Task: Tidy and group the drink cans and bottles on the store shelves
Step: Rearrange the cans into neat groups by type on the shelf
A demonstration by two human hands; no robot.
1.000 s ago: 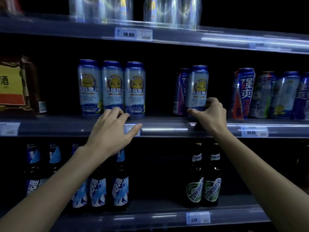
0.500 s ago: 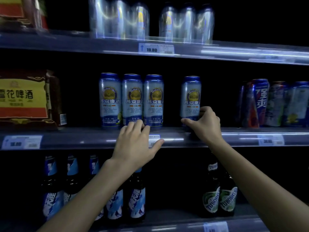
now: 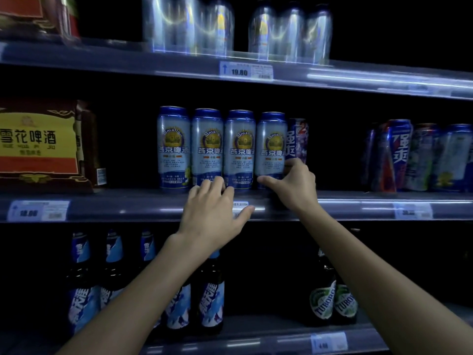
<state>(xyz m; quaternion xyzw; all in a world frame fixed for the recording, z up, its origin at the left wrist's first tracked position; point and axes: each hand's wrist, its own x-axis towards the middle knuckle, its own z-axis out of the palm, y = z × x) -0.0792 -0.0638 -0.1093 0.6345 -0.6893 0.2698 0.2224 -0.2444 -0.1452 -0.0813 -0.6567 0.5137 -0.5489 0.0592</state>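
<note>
- Right hand (image 3: pixel 294 184) grips the fourth blue can (image 3: pixel 271 147), which touches the row at the middle shelf's (image 3: pixel 128 208) front edge.
- Left hand (image 3: pixel 215 213) rests open, empty, against that edge.
- Purple can (image 3: pixel 298 139) behind is likely still unsorted.

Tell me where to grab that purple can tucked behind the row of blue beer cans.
Judging by its pose, grip the purple can by its upper right side, coming from the open shelf space on the right; the fourth blue can and right hand cover its front and base.

Four blue-and-silver cans (image 3: pixel 222 149) bear gold sunburst emblems.
</note>
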